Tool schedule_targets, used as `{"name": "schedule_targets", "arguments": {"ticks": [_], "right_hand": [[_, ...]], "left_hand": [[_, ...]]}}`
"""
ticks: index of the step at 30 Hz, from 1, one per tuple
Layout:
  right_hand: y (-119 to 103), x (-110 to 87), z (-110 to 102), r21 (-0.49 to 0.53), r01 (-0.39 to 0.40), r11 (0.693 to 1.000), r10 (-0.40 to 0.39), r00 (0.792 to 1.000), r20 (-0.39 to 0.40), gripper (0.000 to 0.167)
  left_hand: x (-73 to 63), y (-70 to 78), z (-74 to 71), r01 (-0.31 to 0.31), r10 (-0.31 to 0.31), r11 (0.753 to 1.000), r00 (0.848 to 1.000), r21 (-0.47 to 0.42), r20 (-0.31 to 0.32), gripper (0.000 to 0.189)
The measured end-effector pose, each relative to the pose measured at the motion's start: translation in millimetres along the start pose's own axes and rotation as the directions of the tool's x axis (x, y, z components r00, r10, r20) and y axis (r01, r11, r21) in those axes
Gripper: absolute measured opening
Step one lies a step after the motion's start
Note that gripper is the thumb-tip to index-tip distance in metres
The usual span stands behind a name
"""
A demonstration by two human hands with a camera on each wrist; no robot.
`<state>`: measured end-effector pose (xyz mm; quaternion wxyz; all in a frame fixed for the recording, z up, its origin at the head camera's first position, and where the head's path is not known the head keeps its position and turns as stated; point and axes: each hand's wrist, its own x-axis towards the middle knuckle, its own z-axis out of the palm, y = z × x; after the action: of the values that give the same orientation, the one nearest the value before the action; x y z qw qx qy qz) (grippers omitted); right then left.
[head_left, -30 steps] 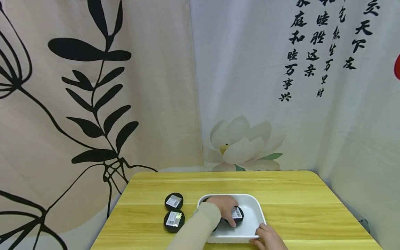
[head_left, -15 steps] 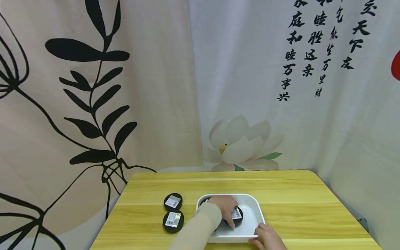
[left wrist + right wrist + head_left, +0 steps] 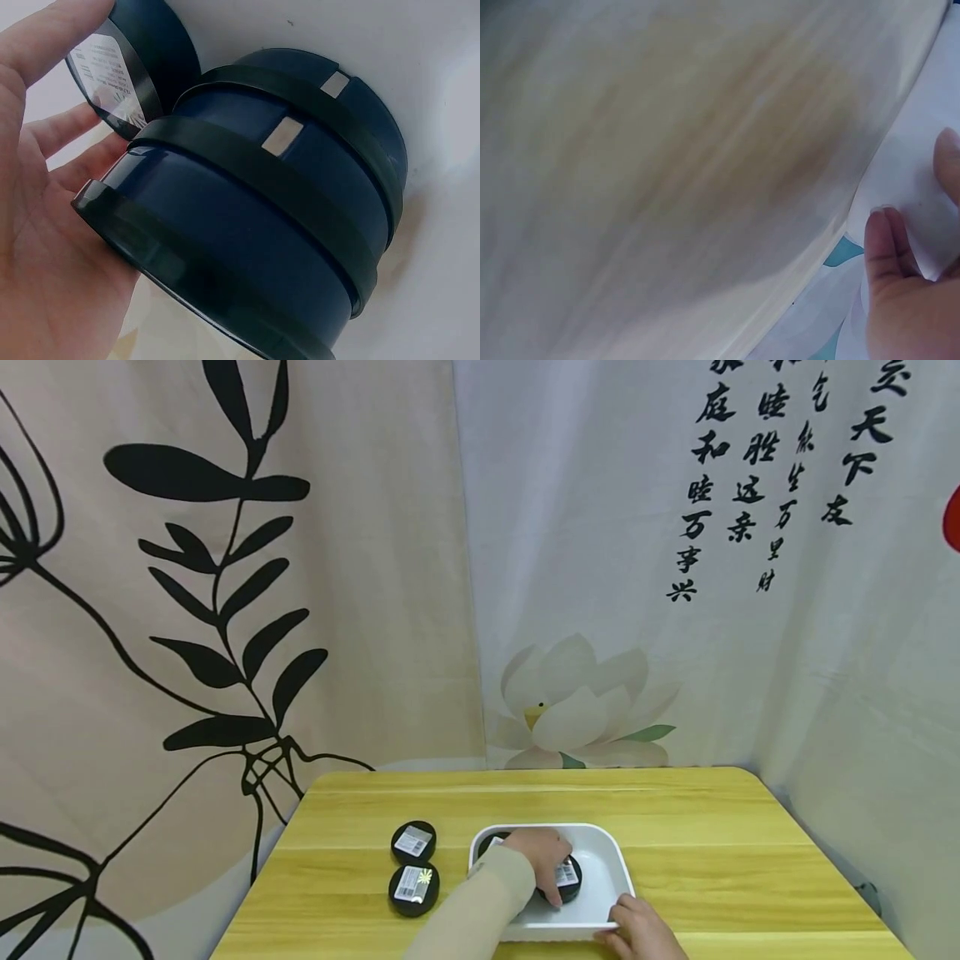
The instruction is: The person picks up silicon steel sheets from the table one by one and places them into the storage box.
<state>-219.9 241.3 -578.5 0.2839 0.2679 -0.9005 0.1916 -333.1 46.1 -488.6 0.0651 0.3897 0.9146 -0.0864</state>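
Observation:
My left hand (image 3: 538,857) reaches into a white tray (image 3: 606,870) and holds a round black jar (image 3: 572,878) with a barcode label on top. In the left wrist view, thumb and fingers curve about that labelled jar (image 3: 169,56), beside other dark blue jars (image 3: 247,202) with black rims lying close together. Part of another jar (image 3: 491,841) shows at the tray's back left; my arm hides the rest. My right hand (image 3: 641,929) pinches the tray's near right corner. The right wrist view has its fingers (image 3: 883,244) against the white wall.
Two more black jars with labels, a far one (image 3: 413,842) and a near one (image 3: 413,889), stand left of the tray on the wooden table (image 3: 712,843). A printed curtain (image 3: 397,568) hangs behind the table.
Both hands, the tray and the jars keep practically the same places. Only the head view has shifted slightly.

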Motion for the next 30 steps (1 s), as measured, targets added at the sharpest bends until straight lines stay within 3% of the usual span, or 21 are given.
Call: {"name": "schedule_targets", "arguments": {"ticks": [6, 16, 23, 30], "right_hand": [[-4, 0.9, 0, 0.004, -0.008, 1.0, 0.008, 1.0, 0.016, 0.032], [-9, 5.3, -1, -0.008, -0.014, 1.0, 0.014, 1.0, -0.01, 0.033], [-11, 4.5, -4, -0.013, -0.077, 0.997, 0.077, 0.997, 0.01, 0.033], [-9, 1.2, -3, -0.009, -0.043, 0.999, 0.043, 0.999, -0.021, 0.033]], "left_hand": [[0.2, -2.5, 7.0, 0.006, -0.006, 1.0, 1.0, 0.009, -0.001, 0.054], [-8.2, -8.2, 0.5, -0.015, 0.014, 0.999, 1.0, 0.046, 0.013, 0.068], [-11.2, -8.6, -5.7, -0.012, 0.012, 1.0, 1.0, 0.002, 0.002, 0.071], [-14.9, -10.9, -14.7, -0.002, 0.005, 0.998, 0.999, -0.065, 0.05, 0.076]]}}
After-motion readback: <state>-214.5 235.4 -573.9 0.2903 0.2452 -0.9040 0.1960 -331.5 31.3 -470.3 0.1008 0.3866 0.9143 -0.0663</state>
